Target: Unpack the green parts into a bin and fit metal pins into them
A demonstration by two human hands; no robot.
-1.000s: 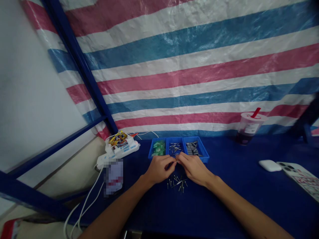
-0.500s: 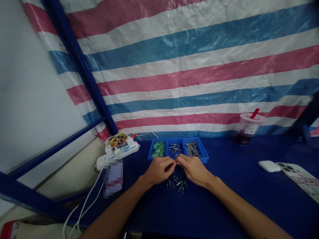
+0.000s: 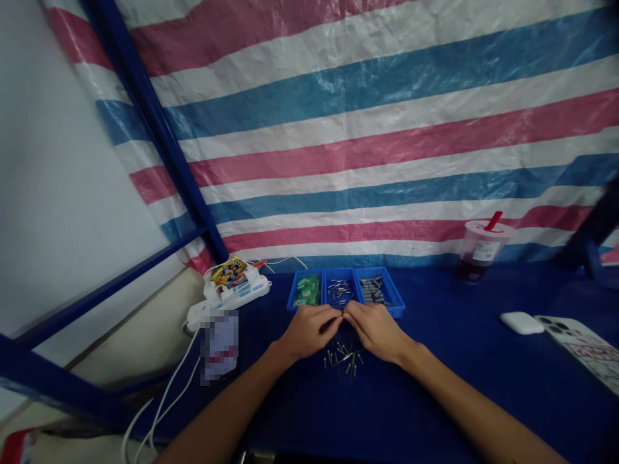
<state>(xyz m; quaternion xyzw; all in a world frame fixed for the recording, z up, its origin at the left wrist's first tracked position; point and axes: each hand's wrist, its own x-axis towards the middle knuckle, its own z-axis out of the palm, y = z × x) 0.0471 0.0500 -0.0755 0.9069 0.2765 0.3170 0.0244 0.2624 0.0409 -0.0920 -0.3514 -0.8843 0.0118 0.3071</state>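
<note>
My left hand [image 3: 307,331] and my right hand [image 3: 378,328] meet fingertip to fingertip over the blue tabletop, both closed in a pinch. Whatever is between their fingertips is too small to make out. Just in front of them is a blue sectioned tray [image 3: 399,307]. Its left section holds green translucent pieces [image 3: 307,291], the middle one thin silvery metal pins [image 3: 340,287], the right one grey tube-like pieces [image 3: 372,290]. Below my hands lies a loose scatter of similar metal pins [image 3: 346,358] on the table.
A white power strip [image 3: 242,298] with cables and a pile of small yellow packets [image 3: 229,272] sits at left, near a blurred-out flat object [image 3: 220,348]. On the right are a drink cup [image 3: 478,251], a white earbud case [image 3: 522,323] and a phone [image 3: 580,348].
My hands stay almost in place, with their fingertips shifting very slightly against each other. The tray and the scattered pins have not moved.
</note>
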